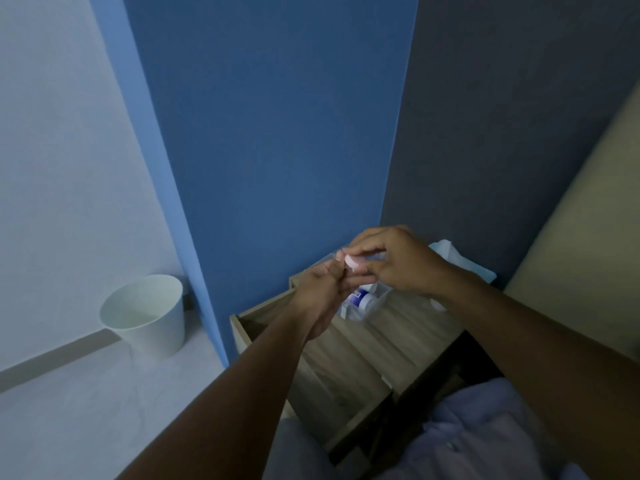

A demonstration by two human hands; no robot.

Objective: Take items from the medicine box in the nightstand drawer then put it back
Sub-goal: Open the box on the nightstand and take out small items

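Note:
Both hands meet above the wooden nightstand [408, 327]. A small pale pink round item [354, 261] is pinched between the fingertips of my right hand [394, 261] and the fingers of my left hand [322, 292]. Just below them the clear plastic medicine box [375, 304] stands on the nightstand top, with a blue-and-white bottle [362, 299] lying inside. My hands hide much of the box. The nightstand drawer [270, 317] is pulled out toward the left, under my left forearm.
A white waste bin [145, 317] stands on the floor at the left by the blue wall. A light blue cloth or pack [460, 261] lies at the back of the nightstand. A beige headboard [588, 237] rises at the right; pale bedding [485, 427] lies below.

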